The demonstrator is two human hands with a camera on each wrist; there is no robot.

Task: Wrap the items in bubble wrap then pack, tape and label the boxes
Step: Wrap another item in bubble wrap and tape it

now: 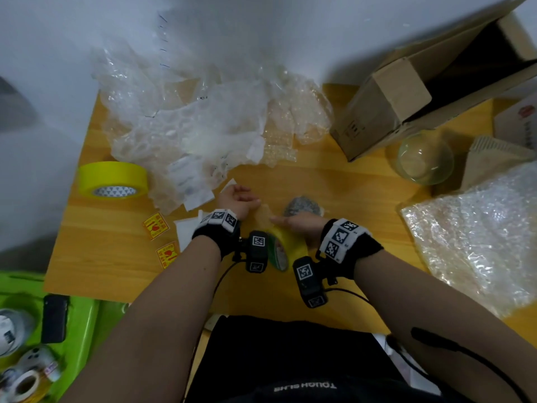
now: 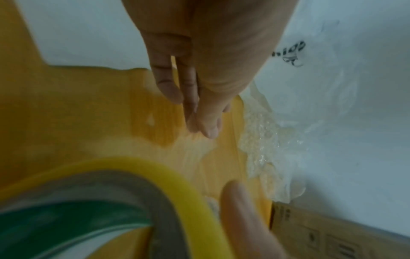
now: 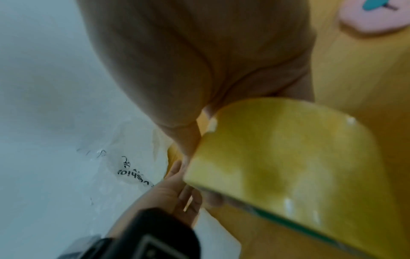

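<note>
Both hands met over the middle of the wooden table [image 1: 334, 181], and the action was all about tape. The right hand [image 1: 302, 225] gripped a roll of clear yellowish tape [image 1: 286, 247] standing on edge just in front of the person, palm over the roll's outer face, green print showing on its core. The left hand [image 1: 239, 200] sat just beside it, thumb and fingertips [image 2: 195, 122] pinched together on the pulled-out tape end [image 1: 265, 214], a pale translucent strip stretched between the two hands; in the left wrist view it was blurred but could be made out running from the pinch down toward the roll. Right behind the right hand lay a small grey item wrapped in bubble wrap [image 1: 303, 205], resting on the table. Farther back, a big heap of loose bubble wrap and air cushions [image 1: 197, 120] spread across the table against the wall. To the left stood a second, wider yellow tape roll [image 1: 113, 179], well apart from the hands, and near the left wrist lay two orange fragile stickers [image 1: 157, 225] flat on the wood with white backing paper [image 1: 186, 231] beside them. Off to the right, an open cardboard box [image 1: 406, 97] lay tipped on its side, a clear glass bowl [image 1: 422, 159] just in front of it, and a sheet of bubble wrap [image 1: 479, 234] over the right edge. A green stool [image 1: 84, 315] at lower left carried a dark phone [image 1: 54, 318] and some small tape rolls [image 1: 24, 379].
</note>
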